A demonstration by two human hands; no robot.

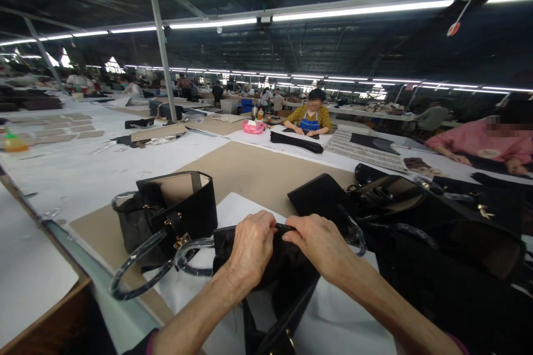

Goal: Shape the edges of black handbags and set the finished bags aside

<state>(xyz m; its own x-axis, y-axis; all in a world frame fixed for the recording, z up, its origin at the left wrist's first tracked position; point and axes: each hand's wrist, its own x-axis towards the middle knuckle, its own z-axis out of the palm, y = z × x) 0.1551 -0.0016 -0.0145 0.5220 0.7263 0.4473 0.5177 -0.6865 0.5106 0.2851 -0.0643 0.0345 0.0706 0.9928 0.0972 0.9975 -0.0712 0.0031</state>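
A black handbag point(287, 277) stands in front of me, its upper edge between my two hands. My left hand point(253, 247) is closed on that edge, thumb and fingers pinching it. Close beside it, my right hand point(318, 241) grips the same edge with the thumb on the near side. A plastic-wrapped handle point(194, 258) sticks out to the left of the bag. Just left stands another black handbag point(194, 199), open at the top with a beige lining and a gold clasp. My hands hide part of the held edge.
More black handbags point(449, 227) are heaped at the right. White paper point(350, 310) and brown board point(245, 161) cover the table. Across it, a person in a blue apron point(308, 122) works near a pink basket point(253, 127); a person in pink point(483, 141) sits at the right. A post point(163, 55) rises behind.
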